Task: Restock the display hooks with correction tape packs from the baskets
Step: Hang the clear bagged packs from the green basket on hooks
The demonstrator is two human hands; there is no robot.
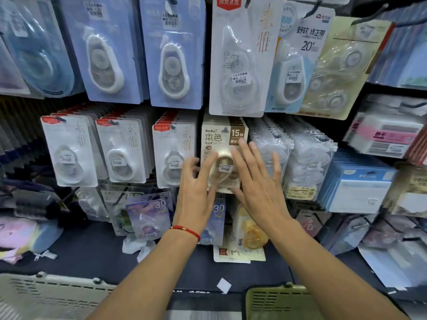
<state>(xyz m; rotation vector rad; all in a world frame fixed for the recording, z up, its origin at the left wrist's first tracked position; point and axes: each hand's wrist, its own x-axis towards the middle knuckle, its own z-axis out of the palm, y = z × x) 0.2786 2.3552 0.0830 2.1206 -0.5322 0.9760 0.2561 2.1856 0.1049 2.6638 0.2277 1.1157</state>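
Note:
A stack of beige correction tape packs, marked 15M, hangs on a hook in the middle row of the display. My left hand, with a red string at the wrist, rests on the front pack's lower left, fingers spread over the blister. My right hand lies flat and open against the pack's right side, fingertips near the brown 15M label. Neither hand grips anything. A white basket and a green basket sit at the bottom edge; their contents are hidden.
White packs hang just left of the beige stack, clear blister packs just right. Larger blue packs hang above. Purple packs and loose packs lie on the dark shelf below. Boxed goods crowd the right.

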